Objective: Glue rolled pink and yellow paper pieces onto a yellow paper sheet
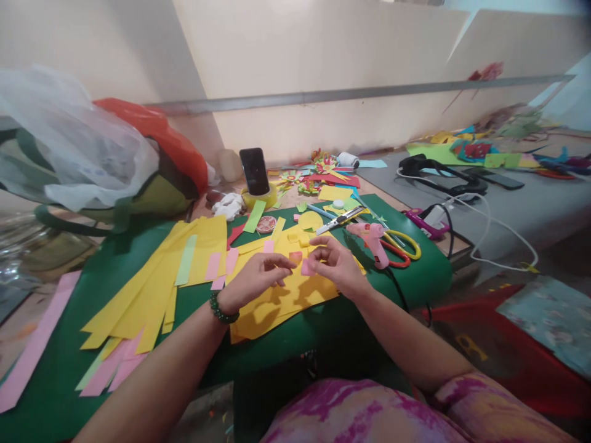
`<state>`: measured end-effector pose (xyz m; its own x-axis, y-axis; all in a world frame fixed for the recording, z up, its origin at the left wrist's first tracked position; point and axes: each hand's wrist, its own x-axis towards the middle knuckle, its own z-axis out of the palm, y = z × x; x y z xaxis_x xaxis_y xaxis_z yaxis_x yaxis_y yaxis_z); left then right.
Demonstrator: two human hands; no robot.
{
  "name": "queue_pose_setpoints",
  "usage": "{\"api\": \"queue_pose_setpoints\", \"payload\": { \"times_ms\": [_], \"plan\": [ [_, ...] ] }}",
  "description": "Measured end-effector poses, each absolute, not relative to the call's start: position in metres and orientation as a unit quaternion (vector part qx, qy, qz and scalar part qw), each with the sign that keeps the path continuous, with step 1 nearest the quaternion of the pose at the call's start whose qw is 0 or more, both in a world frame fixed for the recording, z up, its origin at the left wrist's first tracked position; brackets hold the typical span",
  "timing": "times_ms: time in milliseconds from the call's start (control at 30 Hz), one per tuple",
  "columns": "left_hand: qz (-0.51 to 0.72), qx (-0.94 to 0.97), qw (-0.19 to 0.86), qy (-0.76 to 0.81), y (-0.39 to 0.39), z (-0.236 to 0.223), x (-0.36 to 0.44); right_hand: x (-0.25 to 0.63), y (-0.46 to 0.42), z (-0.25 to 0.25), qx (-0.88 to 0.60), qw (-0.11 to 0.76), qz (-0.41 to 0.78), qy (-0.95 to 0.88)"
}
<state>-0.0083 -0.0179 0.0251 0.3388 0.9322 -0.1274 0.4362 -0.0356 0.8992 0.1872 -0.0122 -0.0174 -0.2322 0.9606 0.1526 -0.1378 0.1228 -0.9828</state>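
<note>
A small pink paper piece [306,267] is pinched between the thumb and fingers of my right hand [340,266]. My left hand [258,277], with a dark green bead bracelet at the wrist, has its fingers loosely curled and apart. Its fingertips are close beside a small orange-pink paper piece [295,256]; whether they touch it is hard to tell. Both hands are above yellow paper sheets [263,317] on the green work surface [295,332]. A yellow paper circle [310,221] lies just beyond my hands.
Right of my hands lie a box cutter [340,220], a pink glue gun [373,243] and scissors [406,246]. Yellow strips [138,289] spread to the left. A phone [254,171] stands behind, near a yellow tape roll [258,198]. A bag [170,184] sits at far left.
</note>
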Motion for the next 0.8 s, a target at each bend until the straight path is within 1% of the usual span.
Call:
{"api": "queue_pose_setpoints", "payload": {
  "times_ms": [67, 167, 267, 367, 467, 533, 633, 733, 800],
  "plan": [
    [0.303, 0.650, 0.411, 0.563, -0.010, 0.026, -0.022, 0.198, -0.009, -0.012, -0.392, 0.518, 0.492, -0.580],
    [0.339, 0.649, 0.275, 0.623, 0.003, 0.024, -0.044, 0.216, 0.000, -0.008, -0.452, 0.526, 0.357, -0.626],
    [0.241, 0.673, 0.158, 0.681, 0.013, 0.017, -0.054, 0.229, 0.009, -0.013, -0.505, 0.501, 0.220, -0.668],
    [0.133, 0.687, 0.107, 0.706, 0.017, 0.007, -0.049, 0.233, 0.018, -0.022, -0.524, 0.453, 0.084, -0.716],
    [0.090, 0.693, 0.062, 0.712, 0.020, -0.003, -0.038, 0.231, 0.023, -0.030, -0.518, 0.384, -0.033, -0.764],
    [0.088, 0.691, 0.043, 0.717, 0.023, -0.009, -0.032, 0.229, 0.025, -0.033, -0.509, 0.343, -0.067, -0.787],
    [0.101, 0.692, 0.047, 0.713, 0.027, -0.014, -0.028, 0.229, 0.025, -0.032, -0.507, 0.309, -0.075, -0.801],
    [0.119, 0.695, 0.071, 0.706, 0.029, -0.015, -0.029, 0.234, 0.024, -0.029, -0.514, 0.298, -0.061, -0.802],
    [0.128, 0.698, 0.081, 0.700, 0.029, -0.015, -0.030, 0.238, 0.022, -0.024, -0.511, 0.308, -0.039, -0.802]
  ]
}}
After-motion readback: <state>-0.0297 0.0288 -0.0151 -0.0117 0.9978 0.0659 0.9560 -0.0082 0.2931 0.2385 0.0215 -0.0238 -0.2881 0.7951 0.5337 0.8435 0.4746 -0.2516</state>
